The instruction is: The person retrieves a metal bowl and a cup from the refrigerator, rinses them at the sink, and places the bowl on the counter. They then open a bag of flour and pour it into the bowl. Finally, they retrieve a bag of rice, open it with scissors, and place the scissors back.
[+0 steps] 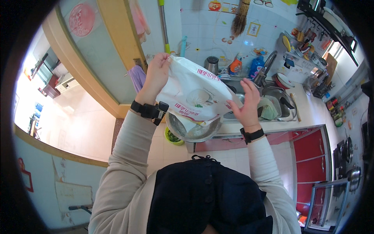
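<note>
A white flour sack point(187, 84) with pink print is held up, tilted, above a wide metal bowl point(198, 136). Its lower edge hangs over the bowl, in which some pale stuff shows. My left hand point(159, 68) pinches the sack's upper left corner between thumb and fingers. At the sack's right side is my right hand point(247, 102), its fingers apart and its thumb near or against the sack's edge; whether it grips is not clear. Both wrists wear black straps. The sack hides part of the bowl and the sink's left side.
Behind the bowl is a metal sink point(285, 101) with a faucet point(267, 65) and a green cloth or bag point(268, 108). Orange point(235, 65) and blue bottles point(256, 64) stand behind it. A green basin with leaves point(173, 138) sits below left, near the sliding door's frame point(125, 110).
</note>
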### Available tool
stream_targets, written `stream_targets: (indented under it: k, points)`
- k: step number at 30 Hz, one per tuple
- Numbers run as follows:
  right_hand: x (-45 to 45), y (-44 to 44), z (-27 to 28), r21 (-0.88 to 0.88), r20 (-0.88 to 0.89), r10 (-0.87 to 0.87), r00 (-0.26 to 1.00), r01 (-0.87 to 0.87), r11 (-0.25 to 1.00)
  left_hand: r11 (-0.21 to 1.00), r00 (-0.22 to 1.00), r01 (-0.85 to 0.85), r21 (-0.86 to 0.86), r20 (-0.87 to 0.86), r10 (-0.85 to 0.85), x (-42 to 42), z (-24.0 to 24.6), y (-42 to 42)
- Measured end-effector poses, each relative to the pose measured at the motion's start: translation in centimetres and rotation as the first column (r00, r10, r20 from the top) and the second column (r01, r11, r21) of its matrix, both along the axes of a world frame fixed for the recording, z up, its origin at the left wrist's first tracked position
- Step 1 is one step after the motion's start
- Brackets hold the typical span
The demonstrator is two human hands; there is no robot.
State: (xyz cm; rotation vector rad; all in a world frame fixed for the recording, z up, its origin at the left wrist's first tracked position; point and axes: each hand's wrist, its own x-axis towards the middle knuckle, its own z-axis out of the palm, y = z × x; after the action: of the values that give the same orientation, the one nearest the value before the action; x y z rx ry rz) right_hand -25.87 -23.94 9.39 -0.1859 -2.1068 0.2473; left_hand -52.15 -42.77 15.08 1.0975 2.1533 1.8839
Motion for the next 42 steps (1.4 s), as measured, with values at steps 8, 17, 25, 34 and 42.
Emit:
stream_targets:
  k: [8, 17, 25, 34, 42]
  points:
    - [-2.2, -3.9, 0.0, -0.047, 0.125, 0.051, 0.991, -0.046, 0.998, 1.0, 0.999, 0.031, 0.002, -0.028, -0.031, 0.7, -0.5, 0.3]
    - [-3.5, -2.5, -1.1, -0.232, 0.257, 0.209, 0.944, -0.149, 0.961, 0.988, 0.992, 0.124, 0.094, -0.003, -0.124, 2.3, -0.8, 0.9]
    - [-2.1, -2.7, -1.0, -0.165, 0.121, -0.036, 0.992, 0.056, 0.985, 0.999, 0.986, -0.045, -0.015, -0.159, 0.042, 1.4, -1.0, -0.3]
    - [-1.1, -0.4, -2.2, -0.443, 0.312, 0.206, 0.927, -0.05, 0.895, 0.992, 0.994, 0.111, 0.053, -0.006, -0.111, 1.5, -2.1, 0.0]
    - [-1.3, 1.2, -2.9, -0.807, 0.151, 0.435, 0.887, -0.144, 0.573, 0.98, 0.983, 0.181, 0.088, -0.05, -0.177, 1.9, -1.9, -0.5]
